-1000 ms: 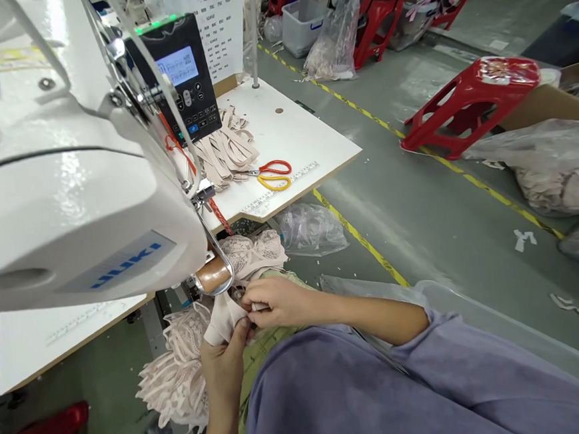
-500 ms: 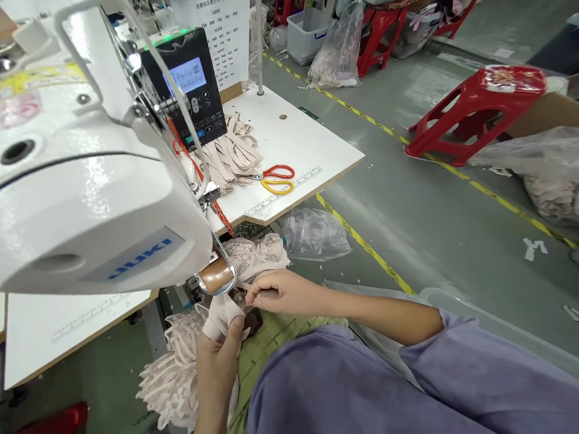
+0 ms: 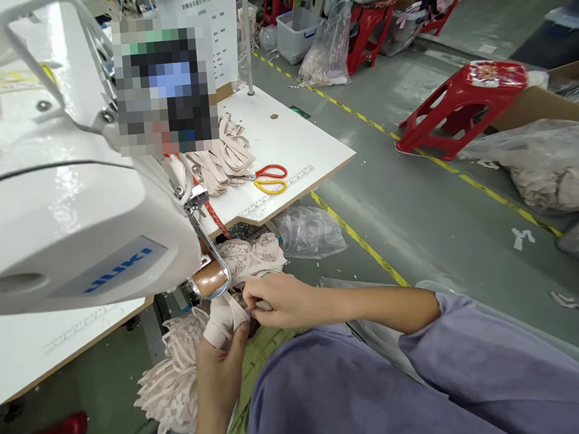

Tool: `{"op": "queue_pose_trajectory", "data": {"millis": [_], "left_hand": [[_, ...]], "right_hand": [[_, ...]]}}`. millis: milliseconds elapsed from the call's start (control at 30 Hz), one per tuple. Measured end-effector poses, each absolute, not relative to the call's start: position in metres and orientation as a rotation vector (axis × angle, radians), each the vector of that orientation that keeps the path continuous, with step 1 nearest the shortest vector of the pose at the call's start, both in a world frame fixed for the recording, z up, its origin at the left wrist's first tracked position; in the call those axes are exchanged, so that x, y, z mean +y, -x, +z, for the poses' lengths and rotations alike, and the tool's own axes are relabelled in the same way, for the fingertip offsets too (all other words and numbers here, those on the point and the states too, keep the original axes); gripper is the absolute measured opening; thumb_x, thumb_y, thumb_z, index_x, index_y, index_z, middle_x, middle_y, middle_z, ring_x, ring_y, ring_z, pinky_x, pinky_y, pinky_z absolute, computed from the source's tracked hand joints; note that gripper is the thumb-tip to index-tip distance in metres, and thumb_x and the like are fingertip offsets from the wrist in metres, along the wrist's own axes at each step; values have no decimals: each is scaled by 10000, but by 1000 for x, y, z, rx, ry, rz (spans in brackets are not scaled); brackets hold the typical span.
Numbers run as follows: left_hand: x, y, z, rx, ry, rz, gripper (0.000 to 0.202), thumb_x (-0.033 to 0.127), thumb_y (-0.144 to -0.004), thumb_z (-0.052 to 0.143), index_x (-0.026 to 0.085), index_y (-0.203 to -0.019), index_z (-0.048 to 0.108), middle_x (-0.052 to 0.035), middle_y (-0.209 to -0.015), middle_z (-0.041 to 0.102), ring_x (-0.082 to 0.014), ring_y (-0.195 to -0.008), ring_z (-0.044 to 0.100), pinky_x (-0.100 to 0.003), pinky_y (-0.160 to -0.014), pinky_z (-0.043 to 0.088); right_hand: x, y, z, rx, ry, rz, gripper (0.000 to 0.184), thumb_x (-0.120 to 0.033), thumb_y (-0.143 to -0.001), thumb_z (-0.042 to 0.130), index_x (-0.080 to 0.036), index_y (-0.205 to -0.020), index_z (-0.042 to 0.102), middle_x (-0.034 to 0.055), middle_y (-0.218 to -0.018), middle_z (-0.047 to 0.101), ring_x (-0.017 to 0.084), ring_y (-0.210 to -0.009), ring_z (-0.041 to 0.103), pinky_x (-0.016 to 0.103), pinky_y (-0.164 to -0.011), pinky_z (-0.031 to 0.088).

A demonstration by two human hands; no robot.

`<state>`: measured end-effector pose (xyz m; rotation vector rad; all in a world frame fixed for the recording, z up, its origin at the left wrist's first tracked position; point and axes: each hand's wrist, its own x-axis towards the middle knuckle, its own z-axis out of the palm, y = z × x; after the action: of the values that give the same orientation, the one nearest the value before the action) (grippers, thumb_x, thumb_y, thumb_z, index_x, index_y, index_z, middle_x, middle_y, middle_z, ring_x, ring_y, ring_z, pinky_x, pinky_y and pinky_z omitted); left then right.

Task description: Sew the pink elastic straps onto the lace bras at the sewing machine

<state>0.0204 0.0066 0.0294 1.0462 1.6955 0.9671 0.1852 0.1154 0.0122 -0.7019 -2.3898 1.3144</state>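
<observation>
Below the white sewing machine, my left hand grips a beige fabric strap piece, fingers wrapped round it. My right hand pinches the same beige piece from the right, thumb and fingers pressed together. Both hands meet just under the machine's copper-coloured cylinder end. Pink lace garments hang in a heap below my left hand, and more lace lies behind my right hand.
The white table carries a pile of beige straps and red-and-yellow scissors. A clear plastic bag lies on the floor beneath. A tipped red stool, filled bags and yellow floor tape lie to the right.
The view shifted slightly. My hands stay together on the beige piece, with the right hand's pinch closing nearer to the left hand.
</observation>
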Motion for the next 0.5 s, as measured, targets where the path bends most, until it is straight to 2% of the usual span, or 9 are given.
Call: {"op": "queue_pose_trajectory", "data": {"millis": [100, 200, 267, 367, 500], "left_hand": [[6, -20, 29, 1735, -1037, 919, 381, 445, -827, 681, 188, -1103, 738, -85, -1042, 754, -278, -1014, 671, -333, -846, 533], [6, -16, 27, 1715, -992, 871, 380, 460, -836, 677, 189, -1095, 738, -76, -1014, 756, -261, -982, 670, -305, -804, 524], [6, -13, 24, 1693, -958, 871, 361, 452, -841, 681, 196, -1088, 739, -67, -1014, 755, -246, -979, 662, -287, -792, 515], [8, -8, 19, 1641, -891, 910, 326, 430, -831, 706, 192, -1051, 744, -57, -981, 752, -218, -939, 648, -267, -771, 507], [12, -7, 11, 1560, -748, 964, 277, 410, -765, 775, 143, -823, 731, -29, -742, 693, -150, -709, 595, -230, -630, 480]], "right_hand": [[118, -187, 13, -2401, 690, 1380, 150, -150, -818, 589, -209, -949, 546, -45, -731, 588, 119, -654, 513, 226, -613, 318], [124, -189, 12, -2372, 720, 1473, 216, -236, -854, 619, -212, -1064, 574, -3, -924, 677, 145, -797, 600, 234, -680, 380], [129, -189, 10, -2395, 708, 1504, 216, -291, -874, 626, -209, -1073, 622, 13, -989, 700, 164, -874, 627, 246, -729, 404], [134, -187, 5, -2425, 666, 1531, 181, -317, -886, 625, -193, -993, 702, 22, -959, 716, 167, -894, 636, 250, -767, 420], [135, -187, -1, -2262, 762, 1779, 222, -342, -847, 665, -164, -962, 729, 13, -857, 695, 138, -791, 614, 219, -699, 428]]}}
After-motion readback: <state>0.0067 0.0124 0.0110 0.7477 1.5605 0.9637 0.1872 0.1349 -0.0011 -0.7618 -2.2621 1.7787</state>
